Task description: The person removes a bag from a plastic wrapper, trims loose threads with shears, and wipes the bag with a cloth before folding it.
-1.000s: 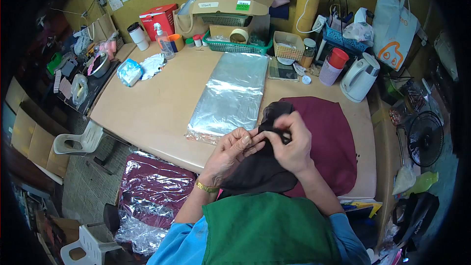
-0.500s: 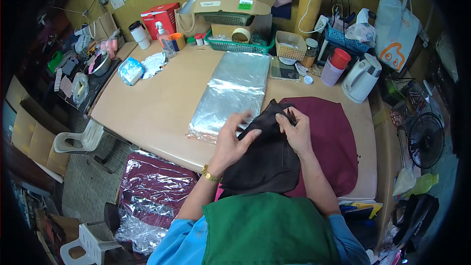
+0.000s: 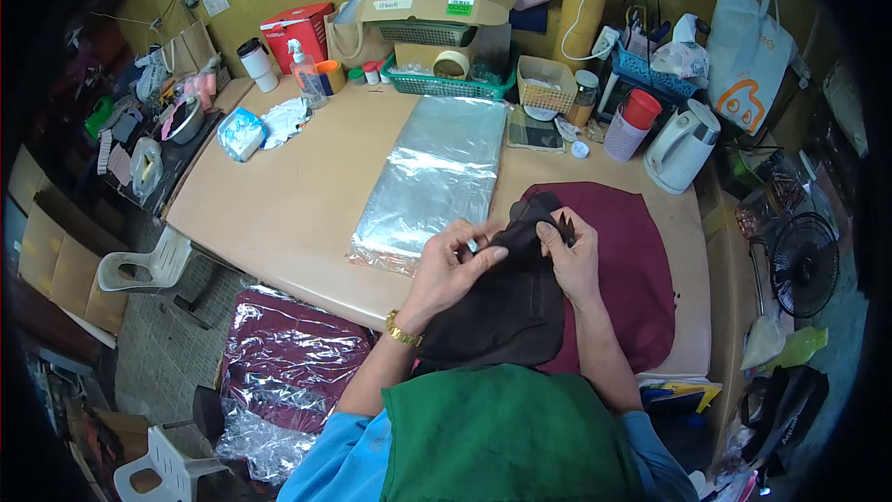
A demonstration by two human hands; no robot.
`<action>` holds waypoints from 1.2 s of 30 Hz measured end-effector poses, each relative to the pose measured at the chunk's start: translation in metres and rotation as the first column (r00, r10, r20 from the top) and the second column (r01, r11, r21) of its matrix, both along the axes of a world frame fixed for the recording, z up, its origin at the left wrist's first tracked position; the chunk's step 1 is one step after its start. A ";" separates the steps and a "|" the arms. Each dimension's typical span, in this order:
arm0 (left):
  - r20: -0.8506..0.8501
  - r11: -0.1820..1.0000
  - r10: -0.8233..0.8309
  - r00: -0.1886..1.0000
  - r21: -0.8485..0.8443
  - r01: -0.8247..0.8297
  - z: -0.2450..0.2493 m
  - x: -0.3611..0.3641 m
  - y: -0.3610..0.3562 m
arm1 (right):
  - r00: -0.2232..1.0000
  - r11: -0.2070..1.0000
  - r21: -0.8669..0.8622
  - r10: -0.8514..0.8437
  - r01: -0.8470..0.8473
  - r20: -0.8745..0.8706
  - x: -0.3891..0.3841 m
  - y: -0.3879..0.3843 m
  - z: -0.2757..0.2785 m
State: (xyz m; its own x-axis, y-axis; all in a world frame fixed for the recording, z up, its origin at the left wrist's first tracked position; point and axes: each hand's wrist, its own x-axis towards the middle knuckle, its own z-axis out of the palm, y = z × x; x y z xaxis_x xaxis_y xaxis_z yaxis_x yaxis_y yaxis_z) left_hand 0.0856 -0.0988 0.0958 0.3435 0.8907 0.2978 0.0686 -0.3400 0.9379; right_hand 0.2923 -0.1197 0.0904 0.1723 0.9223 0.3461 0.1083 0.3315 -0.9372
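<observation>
A black cloth piece (image 3: 497, 311) with a stitched slit hangs between my hands, over the table's near edge and against my green apron (image 3: 511, 437). My left hand (image 3: 449, 270) is closed on its upper left edge, thumb and fingers pinching. My right hand (image 3: 574, 260) grips the bunched top of the cloth between thumb and fingers. A small dark pointed thing (image 3: 565, 226) sticks up from the right hand's fingers; I cannot tell what it is. Under and right of the black cloth lies a maroon cloth (image 3: 627, 270), flat on the table.
A stack of clear plastic bags (image 3: 437, 177) lies ahead on the table (image 3: 288, 186). Behind it stands a green basket (image 3: 446, 85) with tape. A white kettle (image 3: 683, 149) and a red cup (image 3: 641, 110) are at the right. A plastic-wrapped maroon bundle (image 3: 288, 353) sits at the lower left.
My left fingers, spread and blurred before, have closed at the cloth's edge. The top of the cloth is now more bunched between both hands, and the right hand has shifted slightly right.
</observation>
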 end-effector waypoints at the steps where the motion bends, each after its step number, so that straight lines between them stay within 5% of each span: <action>1: -0.001 1.000 -0.002 1.000 -0.002 0.002 -0.008 0.000 0.003 | 1.000 1.000 -0.003 0.002 -0.002 0.026 -0.001 -0.002 0.001; 3: 0.143 0.999 0.008 0.990 -0.049 -0.001 -0.016 -0.001 0.007 | 1.000 1.000 -0.004 -0.008 0.008 0.014 0.002 -0.006 -0.001; 4: 0.290 0.966 0.060 0.955 -0.259 0.018 -0.011 -0.002 0.003 | 1.000 1.000 -0.004 -0.014 0.014 0.003 0.004 -0.008 -0.002; 8: 0.292 0.950 0.206 0.934 -0.288 -0.120 -0.028 -0.049 0.017 | 0.986 0.999 0.013 -0.040 0.043 -0.163 0.017 -0.010 -0.011; 10: 0.693 0.920 -0.142 0.706 -0.171 0.352 -0.051 -0.082 0.033 | 0.979 0.999 0.009 -0.042 0.045 -0.199 0.020 -0.009 -0.014; 11: 0.691 0.920 -0.142 0.708 -0.173 0.352 -0.056 -0.075 0.027 | 0.971 0.999 0.004 -0.042 0.044 -0.234 0.020 -0.008 -0.016; 12: 0.417 0.998 0.049 0.907 -0.048 -0.032 -0.039 -0.051 0.012 | 0.971 0.999 0.004 -0.042 0.044 -0.237 0.021 -0.006 -0.014; 13: 0.150 0.915 0.330 0.932 0.192 -0.354 -0.031 -0.033 0.001 | 0.968 0.994 -0.026 -0.112 0.109 -0.226 0.022 -0.001 -0.011; 15: -0.006 0.895 0.307 0.952 0.342 -0.287 -0.040 -0.030 -0.016 | 0.956 0.972 -0.037 -0.235 0.232 -0.175 0.032 0.015 -0.004; 17: -0.388 0.995 -0.043 0.921 -0.095 0.006 -0.047 -0.034 -0.027 | 0.948 0.952 -0.040 -0.305 0.303 -0.088 0.055 0.039 0.006; 21: -0.353 0.986 0.131 0.926 -0.048 -0.158 -0.075 -0.015 -0.027 | 0.946 0.892 0.335 -0.323 0.305 -0.003 0.044 0.066 0.033; 23: -0.189 0.971 0.235 0.953 0.000 -0.239 -0.081 -0.006 -0.022 | 0.980 0.956 0.267 -0.159 0.123 0.120 0.028 0.046 0.021; 25: -0.210 0.962 0.270 0.940 0.021 -0.272 -0.084 -0.007 -0.018 | 0.998 0.992 0.126 -0.016 0.008 0.058 -0.006 0.012 -0.002; 26: -0.233 0.953 0.301 0.925 0.043 -0.299 -0.085 -0.008 -0.015 | 0.980 0.997 -0.062 -0.028 0.041 0.195 -0.021 -0.010 -0.009; 28: -0.260 0.937 0.350 0.900 0.079 -0.341 -0.090 -0.021 -0.007 | 0.828 0.997 0.059 -0.069 0.044 0.556 -0.027 -0.028 -0.046; 31: -0.279 0.900 0.416 0.865 -0.007 -0.435 -0.090 -0.056 0.003 | 0.805 0.992 -0.020 -0.088 0.124 0.587 0.004 -0.022 -0.103; 36: -0.228 0.804 0.574 0.787 -0.027 -0.594 -0.101 -0.127 0.020 | 0.765 0.990 -0.049 -0.073 0.135 0.640 0.053 0.001 -0.105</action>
